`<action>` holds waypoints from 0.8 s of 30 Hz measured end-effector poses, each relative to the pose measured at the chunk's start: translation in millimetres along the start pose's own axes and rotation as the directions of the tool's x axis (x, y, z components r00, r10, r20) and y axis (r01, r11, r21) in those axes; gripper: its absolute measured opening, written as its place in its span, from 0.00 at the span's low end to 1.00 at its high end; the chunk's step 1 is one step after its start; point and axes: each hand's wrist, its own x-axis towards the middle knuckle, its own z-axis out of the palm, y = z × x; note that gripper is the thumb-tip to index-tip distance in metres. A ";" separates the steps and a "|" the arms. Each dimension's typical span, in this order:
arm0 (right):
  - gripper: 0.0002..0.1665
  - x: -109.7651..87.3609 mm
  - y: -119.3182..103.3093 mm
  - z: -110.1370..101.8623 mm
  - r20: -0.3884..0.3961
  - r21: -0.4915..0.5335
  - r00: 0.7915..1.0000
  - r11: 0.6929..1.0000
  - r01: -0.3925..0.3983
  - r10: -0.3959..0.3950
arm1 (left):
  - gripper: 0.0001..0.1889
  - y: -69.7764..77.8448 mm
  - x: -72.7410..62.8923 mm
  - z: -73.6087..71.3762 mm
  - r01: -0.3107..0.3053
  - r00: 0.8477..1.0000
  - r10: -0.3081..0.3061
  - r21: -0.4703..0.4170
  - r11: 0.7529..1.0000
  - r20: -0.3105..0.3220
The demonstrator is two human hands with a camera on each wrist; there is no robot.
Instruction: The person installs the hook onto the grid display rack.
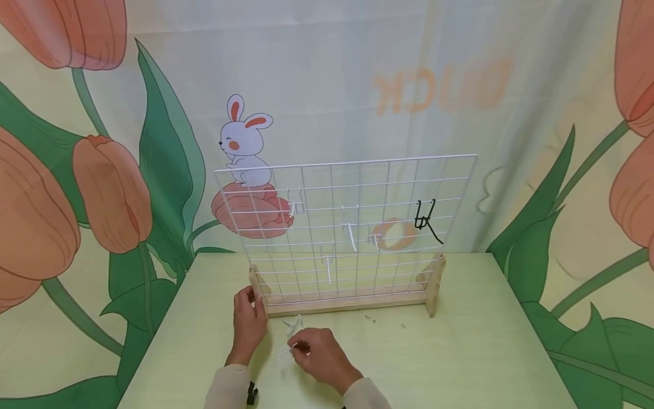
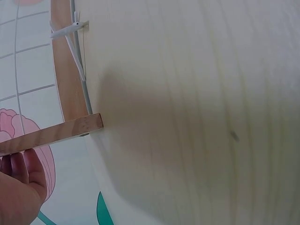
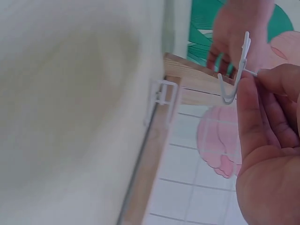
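Note:
My right hand pinches a white wire hook between thumb and fingers, its bent prongs standing out past the fingertips. My left hand rests its bent fingers against the outer face of the wooden foot at the left end of the stand. Part of that hand is outside the left wrist view. A second white hook lies on the table just in front of the base, between the two hands. Over the base rises the white wire grid, leaning slightly back.
Several white hooks hang on the grid, among them a long one near the middle. Toward the right side hangs a black hook. Small dark bits lie on the table before the base. A printed curtain stands behind.

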 end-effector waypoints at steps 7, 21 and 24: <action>0.06 4.8 -13.4 -13.0 -0.102 0.097 0.994 0.994 0.042 -0.033 | 0.17 -2.7 0.3 2.5 -0.010 1.000 0.010 -0.011 1.000 -0.023; 0.06 9.3 -31.4 -33.2 -0.225 0.101 0.972 0.991 0.087 -0.062 | 0.17 -2.6 0.5 1.6 0.016 1.000 -0.016 -0.023 1.000 0.006; 0.06 8.8 -32.4 -35.4 -0.232 0.102 0.971 0.991 0.082 -0.057 | 0.18 -3.9 0.9 1.1 0.037 0.999 -0.036 -0.028 0.999 0.023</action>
